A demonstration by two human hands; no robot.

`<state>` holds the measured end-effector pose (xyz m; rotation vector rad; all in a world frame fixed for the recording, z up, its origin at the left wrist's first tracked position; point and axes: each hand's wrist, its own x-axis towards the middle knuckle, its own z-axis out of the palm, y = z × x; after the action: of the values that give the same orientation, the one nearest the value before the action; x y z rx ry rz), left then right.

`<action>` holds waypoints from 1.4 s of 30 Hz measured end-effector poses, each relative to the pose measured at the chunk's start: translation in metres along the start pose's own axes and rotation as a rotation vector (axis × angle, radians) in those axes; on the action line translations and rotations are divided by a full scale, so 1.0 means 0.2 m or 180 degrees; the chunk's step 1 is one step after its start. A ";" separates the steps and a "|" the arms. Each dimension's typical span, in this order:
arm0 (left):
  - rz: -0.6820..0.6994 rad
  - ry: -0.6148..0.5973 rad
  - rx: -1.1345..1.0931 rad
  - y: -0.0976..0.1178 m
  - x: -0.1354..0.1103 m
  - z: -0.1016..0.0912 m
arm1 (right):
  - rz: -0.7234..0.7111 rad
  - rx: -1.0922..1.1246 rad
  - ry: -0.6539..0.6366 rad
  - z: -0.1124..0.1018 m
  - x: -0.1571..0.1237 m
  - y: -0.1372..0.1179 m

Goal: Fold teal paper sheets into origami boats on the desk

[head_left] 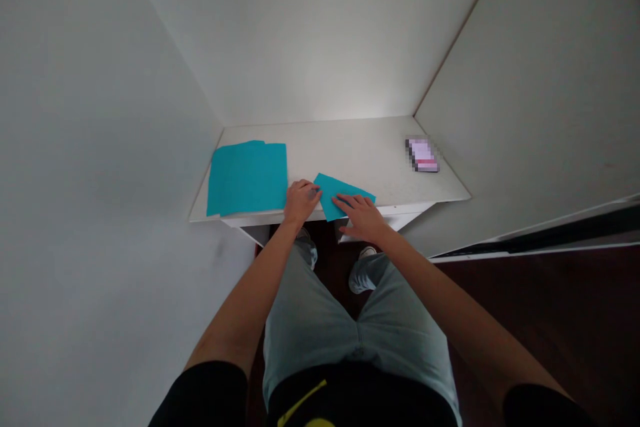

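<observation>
A folded teal paper point(334, 191) lies tilted at the front edge of a white table point(360, 153). My left hand point(301, 200) rests at its left corner, fingers curled and pinching the edge. My right hand point(361, 215) lies flat over the paper's right half, fingers stretched out and pressing it down. A stack of larger teal sheets point(247, 177) lies flat at the table's left end, just left of my left hand.
A small blurred object point(423, 155) sits near the table's right end. White walls close in on the left, back and right. Below the table are my legs and shoes on a dark wooden floor point(525, 307).
</observation>
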<state>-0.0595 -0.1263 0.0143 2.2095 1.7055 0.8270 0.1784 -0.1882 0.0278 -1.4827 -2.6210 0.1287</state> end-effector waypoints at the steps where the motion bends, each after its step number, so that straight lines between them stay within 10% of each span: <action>1: -0.0018 0.0008 -0.0006 0.00 0.00 0.00 | -0.0106 0.0065 0.0024 -0.01 -0.03 0.05; 7: 0.0063 -0.0190 0.0217 0.04 -0.01 -0.01 | -0.0257 0.0354 0.0352 -0.01 -0.17 0.30; 21: -0.0054 -0.0369 0.0718 0.09 -0.02 -0.02 | -0.0460 0.0846 0.0573 -0.05 -0.05 0.43; 42: -0.0144 -0.0135 0.0243 0.04 0.00 -0.01 | 0.0752 0.0587 0.0137 -0.06 0.22 0.70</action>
<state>-0.0538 -0.1295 0.0196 2.2116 1.7885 0.7107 0.2773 -0.0788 0.0235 -1.7004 -2.3207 0.3468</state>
